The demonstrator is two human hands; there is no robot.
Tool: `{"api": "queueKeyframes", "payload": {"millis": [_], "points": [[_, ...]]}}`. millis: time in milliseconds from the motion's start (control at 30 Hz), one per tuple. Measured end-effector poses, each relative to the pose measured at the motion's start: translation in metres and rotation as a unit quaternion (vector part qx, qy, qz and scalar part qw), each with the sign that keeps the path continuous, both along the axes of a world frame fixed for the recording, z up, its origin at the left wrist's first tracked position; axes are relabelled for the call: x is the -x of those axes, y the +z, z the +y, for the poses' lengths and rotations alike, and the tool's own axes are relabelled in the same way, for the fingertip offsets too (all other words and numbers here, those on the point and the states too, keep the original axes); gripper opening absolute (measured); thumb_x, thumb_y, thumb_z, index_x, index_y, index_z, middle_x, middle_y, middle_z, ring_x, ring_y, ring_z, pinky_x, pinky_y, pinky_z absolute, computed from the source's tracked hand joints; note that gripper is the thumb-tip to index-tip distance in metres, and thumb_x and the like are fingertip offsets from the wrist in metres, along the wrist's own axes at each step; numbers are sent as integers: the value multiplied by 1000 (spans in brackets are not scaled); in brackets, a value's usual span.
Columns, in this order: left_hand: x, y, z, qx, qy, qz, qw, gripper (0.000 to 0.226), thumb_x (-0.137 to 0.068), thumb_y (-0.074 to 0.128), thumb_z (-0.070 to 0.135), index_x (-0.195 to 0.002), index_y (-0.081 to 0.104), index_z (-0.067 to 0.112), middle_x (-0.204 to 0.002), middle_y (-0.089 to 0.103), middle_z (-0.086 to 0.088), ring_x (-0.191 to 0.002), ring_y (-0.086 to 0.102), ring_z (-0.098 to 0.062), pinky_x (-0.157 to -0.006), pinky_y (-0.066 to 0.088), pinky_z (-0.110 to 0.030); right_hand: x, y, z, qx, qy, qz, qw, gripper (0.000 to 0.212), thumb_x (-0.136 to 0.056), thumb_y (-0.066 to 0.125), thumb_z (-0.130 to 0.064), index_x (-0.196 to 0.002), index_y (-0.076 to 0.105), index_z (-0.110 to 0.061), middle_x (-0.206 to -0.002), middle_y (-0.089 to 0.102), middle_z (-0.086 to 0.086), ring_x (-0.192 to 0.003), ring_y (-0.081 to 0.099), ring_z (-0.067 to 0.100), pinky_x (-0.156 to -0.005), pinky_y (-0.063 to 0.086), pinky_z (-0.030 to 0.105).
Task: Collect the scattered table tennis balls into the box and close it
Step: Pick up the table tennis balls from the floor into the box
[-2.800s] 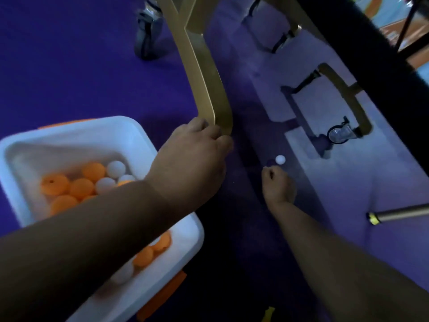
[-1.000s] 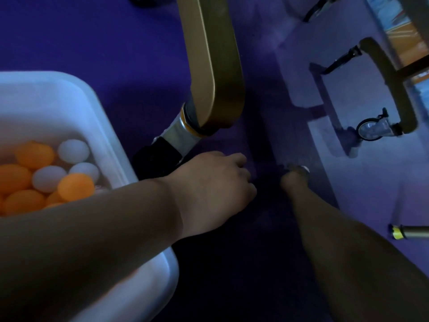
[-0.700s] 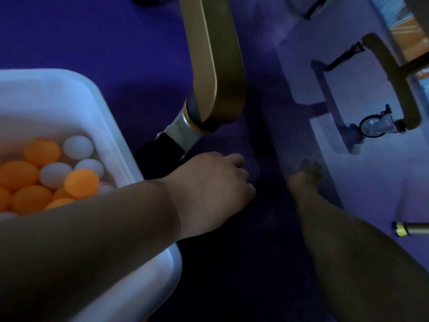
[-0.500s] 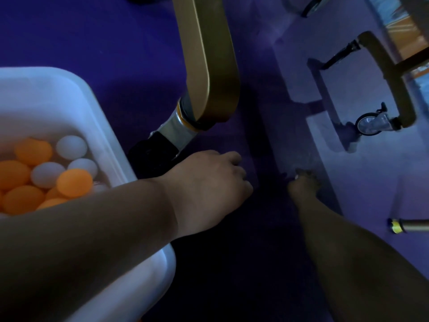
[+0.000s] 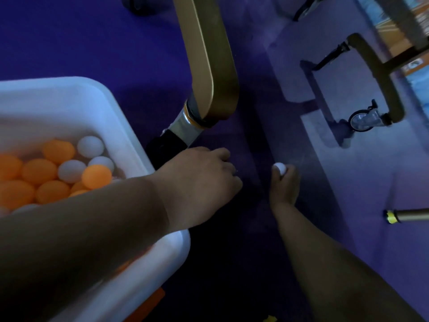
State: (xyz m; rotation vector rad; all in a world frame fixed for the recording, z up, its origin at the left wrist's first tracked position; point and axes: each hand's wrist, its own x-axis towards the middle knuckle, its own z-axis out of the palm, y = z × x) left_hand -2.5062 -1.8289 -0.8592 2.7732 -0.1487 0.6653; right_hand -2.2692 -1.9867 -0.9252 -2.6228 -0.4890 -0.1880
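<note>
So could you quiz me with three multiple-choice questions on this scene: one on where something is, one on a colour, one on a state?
1. Where is the white box?
A. left of both hands
B. right of both hands
C. between them

2. What colour is the ball in the right hand?
A. orange
B. white
C. green

3. The box is:
A. closed
B. upside down
C. open

Answers:
1 A, it sits under the left forearm, left of the left hand.
2 B, it shows pale at the fingertips.
3 C, orange and white balls are visible inside.
</note>
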Motion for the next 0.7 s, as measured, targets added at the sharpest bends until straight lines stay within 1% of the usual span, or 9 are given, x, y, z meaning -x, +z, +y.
{"api": "queueKeyframes", "payload": {"millis": [67, 133, 233, 333, 400, 467, 533, 633, 700], "points": [[12, 5, 5, -9, 6, 0, 1000, 11, -71, 66, 17, -64, 57, 18, -59, 54, 2, -65, 54, -23, -52, 48, -34, 36, 9, 17, -100, 16, -5, 995, 16, -90, 53, -26, -93, 45, -12, -98, 55, 12, -80, 49, 18, -69, 39, 23], [27, 10, 10, -14, 15, 1, 1000, 11, -74, 64, 18, -65, 57, 20, -60, 55, 3, -66, 53, -21, -53, 47, -35, 77, 21, 29, -202, 40, -1, 979, 14, -89, 57, -17, -96, 45, -15, -97, 55, 8, -75, 50, 11, -68, 40, 16], [56, 19, 21, -17, 16, 7, 1000, 9, -75, 58, 18, -67, 58, 21, -63, 57, 5, -67, 54, -21, -55, 48, -35, 140, 51, 39, -330, 99, 8, 939, 24, -84, 58, -23, -104, 49, -33, -104, 59, 10, -85, 60, 22, -74, 51, 30], [88, 27, 42, -33, 37, 8, 999, 7, -73, 61, 18, -68, 59, 22, -65, 58, 4, -68, 55, -22, -56, 46, -33, 193, 81, 45, -359, 193, 27, 913, 31, -80, 58, -27, -106, 53, -44, -107, 61, 15, -86, 61, 36, -75, 53, 40], [109, 32, 56, -47, 75, 10, 996, 10, -70, 66, 16, -65, 57, 21, -62, 57, 3, -64, 53, -24, -51, 45, -33, 224, 96, 48, -336, 261, 61, 903, 32, -78, 61, -32, -107, 56, -46, -105, 64, 9, -83, 63, 29, -71, 52, 34], [129, 36, 68, -55, 126, 24, 990, 21, -67, 66, 15, -59, 48, 22, -56, 52, 2, -60, 51, -25, -46, 42, -33, 246, 103, 52, -300, 325, 105, 891, 31, -76, 64, -43, -106, 56, -47, -98, 66, -7, -76, 63, 11, -66, 51, 22], [146, 42, 80, -63, 164, 51, 983, 32, -67, 67, 15, -58, 37, 24, -52, 44, 2, -59, 48, -24, -45, 44, -33, 256, 104, 57, -237, 363, 94, 896, 33, -77, 62, -51, -107, 56, -40, -91, 62, -12, -68, 56, 3, -63, 48, 18], [168, 47, 96, -72, 203, 102, 971, 24, -68, 68, 17, -58, 47, 21, -53, 49, 3, -62, 50, -23, -48, 48, -38, 259, 101, 67, -73, 314, 36, 946, 36, -76, 60, -47, -109, 55, -33, -96, 55, -14, -76, 53, 5, -66, 50, 25], [181, 51, 105, -59, 217, 125, 966, 14, -72, 67, 19, -63, 55, 21, -60, 56, 4, -68, 53, -22, -50, 49, -37, 260, 102, 74, 65, 269, 62, 959, 49, -79, 63, -45, -123, 48, -30, -107, 48, -18, -91, 51, 1, -76, 50, 27]]}}
